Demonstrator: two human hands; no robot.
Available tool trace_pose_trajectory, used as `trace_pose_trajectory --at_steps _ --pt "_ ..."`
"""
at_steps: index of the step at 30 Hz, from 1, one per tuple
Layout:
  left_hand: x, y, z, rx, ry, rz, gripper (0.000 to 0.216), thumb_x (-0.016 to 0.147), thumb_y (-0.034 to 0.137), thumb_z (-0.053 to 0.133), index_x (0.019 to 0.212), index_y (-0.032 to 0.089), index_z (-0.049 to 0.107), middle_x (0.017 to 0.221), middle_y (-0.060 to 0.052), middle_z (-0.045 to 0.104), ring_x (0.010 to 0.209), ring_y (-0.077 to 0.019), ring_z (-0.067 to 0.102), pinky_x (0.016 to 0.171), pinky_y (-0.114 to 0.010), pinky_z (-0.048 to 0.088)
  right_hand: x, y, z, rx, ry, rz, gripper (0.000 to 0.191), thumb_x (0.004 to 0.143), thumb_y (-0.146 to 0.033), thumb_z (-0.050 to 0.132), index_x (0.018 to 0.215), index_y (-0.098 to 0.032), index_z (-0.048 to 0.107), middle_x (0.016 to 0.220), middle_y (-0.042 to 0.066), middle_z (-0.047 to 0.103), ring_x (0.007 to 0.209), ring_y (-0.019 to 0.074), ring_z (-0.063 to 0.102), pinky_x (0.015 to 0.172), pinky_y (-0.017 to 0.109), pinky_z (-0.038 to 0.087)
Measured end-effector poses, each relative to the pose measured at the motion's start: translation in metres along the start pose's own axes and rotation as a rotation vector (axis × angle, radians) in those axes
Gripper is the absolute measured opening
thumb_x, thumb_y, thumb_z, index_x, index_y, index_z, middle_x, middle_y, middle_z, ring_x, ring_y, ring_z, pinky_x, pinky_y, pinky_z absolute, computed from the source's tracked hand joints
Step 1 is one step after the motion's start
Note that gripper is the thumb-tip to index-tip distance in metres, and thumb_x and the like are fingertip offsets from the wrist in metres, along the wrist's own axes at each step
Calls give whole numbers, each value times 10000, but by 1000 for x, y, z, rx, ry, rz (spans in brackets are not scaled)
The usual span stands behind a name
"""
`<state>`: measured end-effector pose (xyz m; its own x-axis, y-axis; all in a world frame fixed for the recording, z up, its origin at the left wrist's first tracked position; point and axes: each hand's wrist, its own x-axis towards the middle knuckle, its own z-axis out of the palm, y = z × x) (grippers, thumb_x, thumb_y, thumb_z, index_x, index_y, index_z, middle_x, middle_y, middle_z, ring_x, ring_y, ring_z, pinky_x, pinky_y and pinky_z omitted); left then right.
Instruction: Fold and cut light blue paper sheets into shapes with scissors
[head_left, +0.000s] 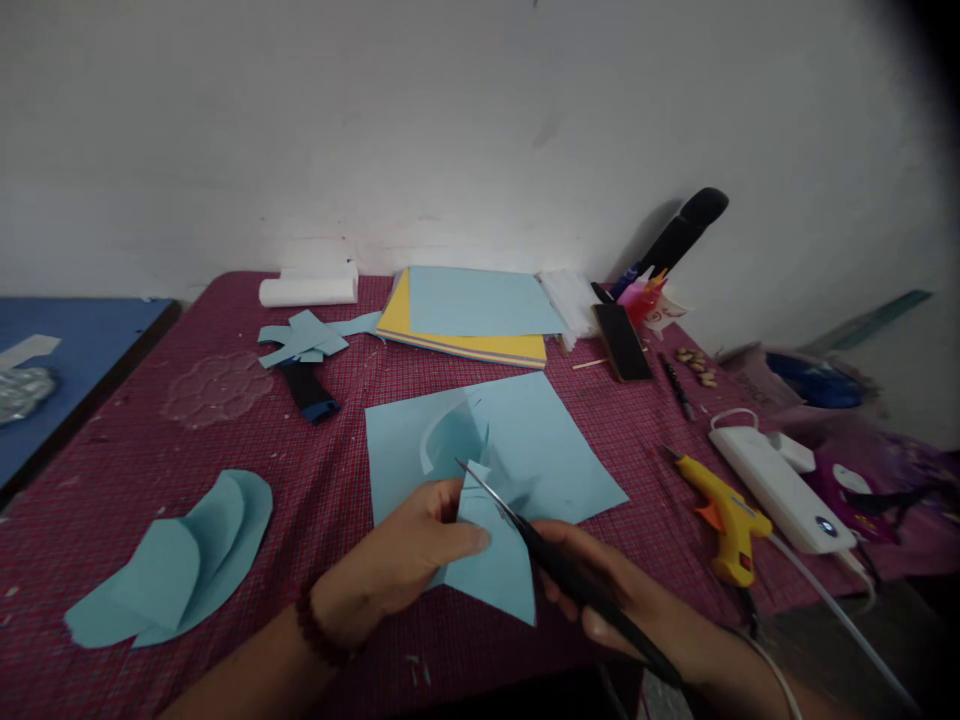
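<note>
Now we hold a small blue piece [491, 560] near the front edge of the surface [225, 440], over the big blue sheet [555, 450]. Our left hand [409, 555] pinches the piece, the grip closed on its left side with thumb on top. Our right hand [607, 590] has its grip closed around the handles of the scissors [525, 530]; the blades point up and left and cross the piece, and we cannot tell how far they are open.

How far is the work? As we judge it, some cutting is done: three rounded blue shapes [180, 565] lie stacked at the front left part of the surface, and blue scraps [304, 340] lie toward the back left. The big sheet already has a curved cut, with a flap [450, 435] standing up in its middle. The piece in our hands shows a few short slits at its upper edge, so it seems only partly cut. The paper stack [465, 330] at the back edge looks untouched.

For containers, we see no clear one. At the right edge lie a glue gun [724, 515] and a white box [780, 485]; what the box is, we cannot tell.
</note>
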<state>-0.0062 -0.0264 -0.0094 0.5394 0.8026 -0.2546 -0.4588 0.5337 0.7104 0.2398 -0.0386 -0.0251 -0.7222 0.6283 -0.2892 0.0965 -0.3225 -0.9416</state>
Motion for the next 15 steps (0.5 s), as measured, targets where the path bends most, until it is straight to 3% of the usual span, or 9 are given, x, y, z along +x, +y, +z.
trace_pose_trajectory --at_steps 8,15 --pt "1 -2 -3 29 7 -10 229 635 226 764 796 123 640 681 -25 625 600 -118 565 619 -246 473 -1 7 0 70 13 12 672 769 -433 721 1364 -289 443 1141 77 530 1012 222 532 888 368 437" --pt "1 0 -3 70 10 -7 205 638 207 753 789 121 645 682 -4 603 576 -89 533 582 -207 445 0 5 3 62 30 9 596 793 -396 707 1338 -318 476 1071 54 565 1028 214 536 921 376 436"
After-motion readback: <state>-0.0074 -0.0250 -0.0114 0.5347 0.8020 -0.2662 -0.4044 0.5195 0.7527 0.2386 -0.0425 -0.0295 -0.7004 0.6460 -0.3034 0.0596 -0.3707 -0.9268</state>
